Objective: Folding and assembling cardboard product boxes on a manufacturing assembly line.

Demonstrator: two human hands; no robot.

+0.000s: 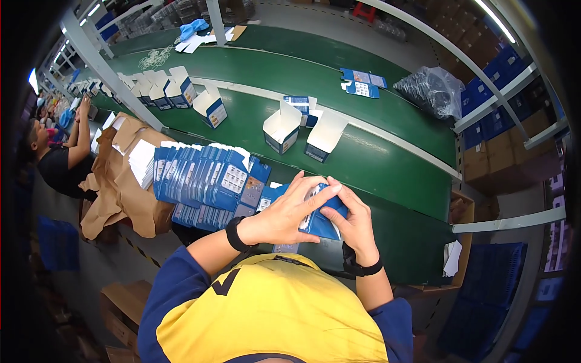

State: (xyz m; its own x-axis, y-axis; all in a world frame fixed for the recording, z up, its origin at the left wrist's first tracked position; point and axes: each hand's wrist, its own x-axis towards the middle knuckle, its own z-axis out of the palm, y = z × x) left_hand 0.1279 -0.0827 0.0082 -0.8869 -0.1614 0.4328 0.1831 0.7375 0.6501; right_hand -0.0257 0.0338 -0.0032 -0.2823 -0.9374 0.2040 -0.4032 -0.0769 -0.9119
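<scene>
Both of my hands are closed around one small blue and white carton [322, 221] just above the near edge of the green conveyor belt [375, 157]. My left hand [284, 212] covers its left side and top, fingers spread over it. My right hand [351, 218] pinches its right end with thumb and fingers. The carton looks partly folded; most of it is hidden by my fingers. A fanned stack of flat blue cartons [203, 178] lies directly left of my left hand.
Two open white and blue boxes [283, 130] [324, 139] stand on the belt ahead of my hands, with more in a row at far left [163, 91]. Brown paper [118, 181] lies left. A black plastic bag [431, 89] sits far right. Another person [57, 160] works at left.
</scene>
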